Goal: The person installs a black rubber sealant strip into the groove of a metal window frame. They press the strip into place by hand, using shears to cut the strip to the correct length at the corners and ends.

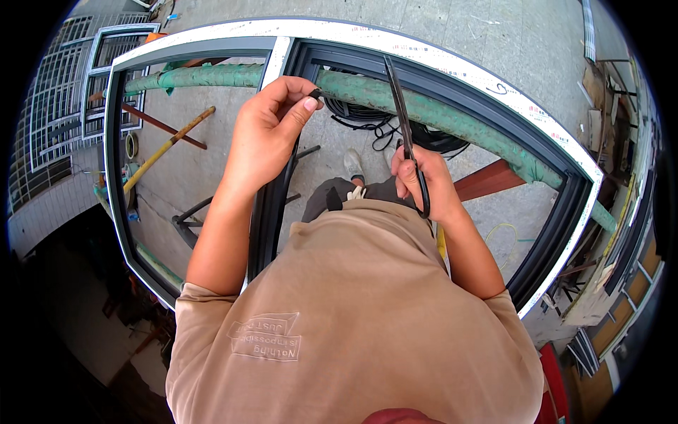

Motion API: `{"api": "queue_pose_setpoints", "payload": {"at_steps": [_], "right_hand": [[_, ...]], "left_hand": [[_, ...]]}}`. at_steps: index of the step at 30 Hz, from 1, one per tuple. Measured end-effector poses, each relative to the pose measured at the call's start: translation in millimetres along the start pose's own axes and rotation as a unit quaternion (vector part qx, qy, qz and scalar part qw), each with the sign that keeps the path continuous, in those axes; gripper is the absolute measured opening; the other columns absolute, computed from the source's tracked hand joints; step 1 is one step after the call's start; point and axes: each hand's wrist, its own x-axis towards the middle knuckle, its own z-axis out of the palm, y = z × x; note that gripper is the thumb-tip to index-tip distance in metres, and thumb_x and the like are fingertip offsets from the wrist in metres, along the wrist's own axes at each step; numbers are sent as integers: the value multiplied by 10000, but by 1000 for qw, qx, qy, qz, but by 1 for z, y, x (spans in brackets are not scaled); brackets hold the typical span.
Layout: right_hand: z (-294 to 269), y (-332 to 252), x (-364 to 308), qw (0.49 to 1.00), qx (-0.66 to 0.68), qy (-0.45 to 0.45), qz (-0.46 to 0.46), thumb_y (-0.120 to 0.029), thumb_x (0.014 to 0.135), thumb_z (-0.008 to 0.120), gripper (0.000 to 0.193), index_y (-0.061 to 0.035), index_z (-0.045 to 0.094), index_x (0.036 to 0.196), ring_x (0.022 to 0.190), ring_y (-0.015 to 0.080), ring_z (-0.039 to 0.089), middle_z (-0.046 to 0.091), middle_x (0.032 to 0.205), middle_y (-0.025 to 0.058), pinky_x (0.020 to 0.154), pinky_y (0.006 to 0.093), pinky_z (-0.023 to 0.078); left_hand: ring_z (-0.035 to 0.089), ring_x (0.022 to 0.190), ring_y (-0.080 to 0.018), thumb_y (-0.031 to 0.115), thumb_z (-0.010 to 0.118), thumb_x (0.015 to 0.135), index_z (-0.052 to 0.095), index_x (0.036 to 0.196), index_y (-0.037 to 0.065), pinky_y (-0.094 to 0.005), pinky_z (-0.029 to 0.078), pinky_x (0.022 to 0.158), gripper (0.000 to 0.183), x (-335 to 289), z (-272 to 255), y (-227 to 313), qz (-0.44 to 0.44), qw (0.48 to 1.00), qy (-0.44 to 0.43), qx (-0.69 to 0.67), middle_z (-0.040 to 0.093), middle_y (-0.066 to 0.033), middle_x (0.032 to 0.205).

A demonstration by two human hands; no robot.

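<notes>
My left hand (265, 134) pinches the end of a black rubber strip (316, 94) between thumb and fingertips. In my right hand (432, 180) is a pair of black-handled scissors (401, 106), blades pointing away from me and apart from the strip. A large dark grey window frame (424, 51), its outer face covered in white protective film, lies flat around me, and my left hand is over its middle bar (277, 62). Coils of black strip (353, 113) lie on the floor beyond my feet, seen through the frame's opening.
Green-wrapped poles (205, 76) run beneath the frame. A yellow rod (169, 148) and a reddish-brown bar (487, 180) show below it. Metal grilles (53, 106) stand at the far left. Stacked profiles and shelving (600, 275) line the right side.
</notes>
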Motion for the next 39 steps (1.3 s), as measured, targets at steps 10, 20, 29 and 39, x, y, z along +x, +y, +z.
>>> {"api": "queue_pose_setpoints", "payload": {"at_steps": [10,20,29,39], "right_hand": [[-56,-21,-3,993,7,76,-90,-701,1091,537,710,-4,630,995,659,99,612,587,744,6,610,265,482],[-40,-40,10,993,-57,51,-88,-471,1058,751,465,-17,672,992,647,118,584,601,715,6,621,309,487],[47,-59,31,932,-301,-121,-164,-330,927,838,428,16,675,1118,868,444,748,751,1043,244,743,519,603],[38,-57,93,924,-263,166,-223,-28,888,826,168,-86,764,1033,691,218,711,731,913,72,625,358,571]], "left_hand": [[744,1086,-160,-22,756,994,725,1302,11,-318,569,997,311,-13,11,1,65,980,95,160,799,-106,1172],[719,1182,-235,25,762,996,704,1394,23,-370,538,1073,402,-29,6,4,107,960,161,203,769,-133,1290],[679,1270,-304,373,398,1216,644,1359,-64,-448,504,1146,522,-66,36,2,-59,979,-15,-192,703,-245,1394],[777,982,-276,315,483,1176,602,1021,71,-333,686,733,313,-86,-78,-19,24,791,221,-570,756,-74,970]]}}
